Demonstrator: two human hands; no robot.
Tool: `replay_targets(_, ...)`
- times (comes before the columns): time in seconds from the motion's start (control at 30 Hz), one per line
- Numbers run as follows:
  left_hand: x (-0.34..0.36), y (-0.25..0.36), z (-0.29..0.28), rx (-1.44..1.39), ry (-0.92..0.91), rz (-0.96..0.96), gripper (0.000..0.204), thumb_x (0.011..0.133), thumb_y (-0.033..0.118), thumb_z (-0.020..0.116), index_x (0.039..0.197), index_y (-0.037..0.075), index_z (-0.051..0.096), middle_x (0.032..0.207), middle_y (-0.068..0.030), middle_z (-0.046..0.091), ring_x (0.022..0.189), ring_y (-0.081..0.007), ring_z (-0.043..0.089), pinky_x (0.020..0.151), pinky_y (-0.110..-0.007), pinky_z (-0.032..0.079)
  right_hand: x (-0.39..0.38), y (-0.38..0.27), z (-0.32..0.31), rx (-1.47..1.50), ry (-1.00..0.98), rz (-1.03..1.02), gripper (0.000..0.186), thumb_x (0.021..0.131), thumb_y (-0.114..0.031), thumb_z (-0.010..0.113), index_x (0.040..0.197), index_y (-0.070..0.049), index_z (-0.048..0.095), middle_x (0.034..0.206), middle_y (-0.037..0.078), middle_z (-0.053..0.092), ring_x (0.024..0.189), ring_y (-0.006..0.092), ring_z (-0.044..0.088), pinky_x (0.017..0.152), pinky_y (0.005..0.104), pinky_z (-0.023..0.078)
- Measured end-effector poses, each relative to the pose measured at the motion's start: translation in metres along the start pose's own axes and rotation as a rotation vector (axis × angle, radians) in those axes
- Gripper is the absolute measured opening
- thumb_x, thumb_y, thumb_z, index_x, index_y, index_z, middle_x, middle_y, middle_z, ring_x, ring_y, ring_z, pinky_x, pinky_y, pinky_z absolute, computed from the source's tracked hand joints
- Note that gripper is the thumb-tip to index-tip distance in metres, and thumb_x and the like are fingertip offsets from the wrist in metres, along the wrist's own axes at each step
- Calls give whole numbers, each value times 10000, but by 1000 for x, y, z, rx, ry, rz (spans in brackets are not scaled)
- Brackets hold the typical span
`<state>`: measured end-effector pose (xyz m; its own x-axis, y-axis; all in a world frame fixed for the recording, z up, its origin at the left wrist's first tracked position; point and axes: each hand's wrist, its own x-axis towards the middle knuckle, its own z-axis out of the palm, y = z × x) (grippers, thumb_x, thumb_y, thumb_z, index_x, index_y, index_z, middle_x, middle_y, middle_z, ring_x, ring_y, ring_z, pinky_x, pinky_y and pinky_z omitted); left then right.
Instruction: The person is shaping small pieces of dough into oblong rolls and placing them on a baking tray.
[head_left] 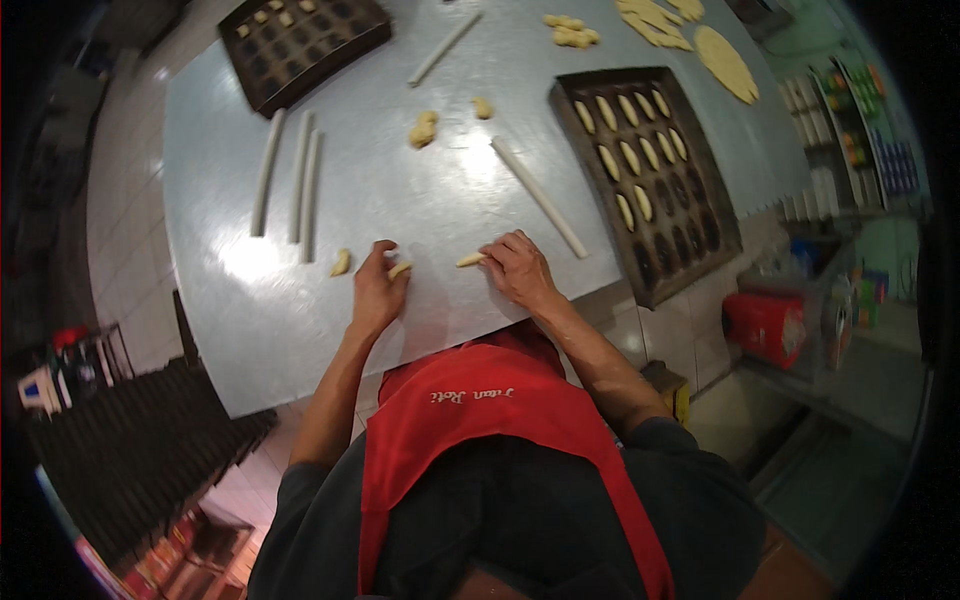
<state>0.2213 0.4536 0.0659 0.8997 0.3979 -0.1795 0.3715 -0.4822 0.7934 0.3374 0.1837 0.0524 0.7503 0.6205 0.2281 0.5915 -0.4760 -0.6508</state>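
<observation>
My left hand is low over the metal table near its front edge, fingers curled, with a small piece of dough at its inner side by the thumb. To the right, my right hand pinches the end of a short, tapered dough roll, whose other end points left. Another lump of dough lies just left of my left hand. On the right, a dark moulded baking tray holds several slim dough rolls in its far and middle hollows; its nearer hollows hold none.
White rods lie at the left, one more rod beside the tray and another farther back. Dough lumps sit mid-table; flattened dough is at the far right. A second moulded tray stands far left.
</observation>
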Motion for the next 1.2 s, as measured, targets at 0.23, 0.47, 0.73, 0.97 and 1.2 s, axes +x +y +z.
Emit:
replay_targets(0.23, -3, -20, -17, 1, -37, -162, 333, 939, 131, 794, 1213, 8, 650, 983, -109, 735, 909, -165, 680, 804, -340, 570, 32, 58, -133, 290, 531, 539, 396, 984, -125, 796, 1343, -12, 674, 1010, 63, 766, 863, 131, 705, 804, 293, 585)
replay_targets(0.47, 21, -1, 13, -417, 22, -257, 261, 973, 48, 746, 1219, 17, 664, 1090, -69, 725, 991, -166, 702, 919, -311, 566, -19, 213, -211, -388, 382, 584, 470, 938, -96, 824, 1346, 13, 617, 1154, 173, 714, 967, 368, 698, 868, 426, 585)
replay_targets(0.73, 31, 73, 81, -8, 144, 29, 578, 851, 37, 831, 1391, 25, 624, 1141, -183, 712, 829, -273, 740, 719, -378, 604, 75, 53, -40, -79, 98, 165, 413, 894, -162, 813, 1257, -22, 671, 1188, 217, 678, 1122, 422, 638, 978, 504, 520)
replay_targets(0.97, -11, 74, 77, 669, 100, 433, 687, 1034, 250, 649, 1683, 169, 437, 1735, -238, 351, 1589, -425, 354, 1275, -551, 308, 19, 49, -21, -97, 36, -66, 288, 923, -90, 743, 1201, -30, 694, 1132, 160, 679, 1044, 377, 640, 917, 530, 515)
replay_targets(1.2, 83, 55, 53, 658, 255, 372, 755, 1066, 317, 559, 1728, 73, 288, 1794, -242, 206, 1654, -446, 202, 1336, -578, 150, 79, 23, 1, 27, 2, -248, 415, 925, -177, 769, 1311, -44, 696, 1243, 148, 671, 1159, 362, 616, 986, 514, 493)
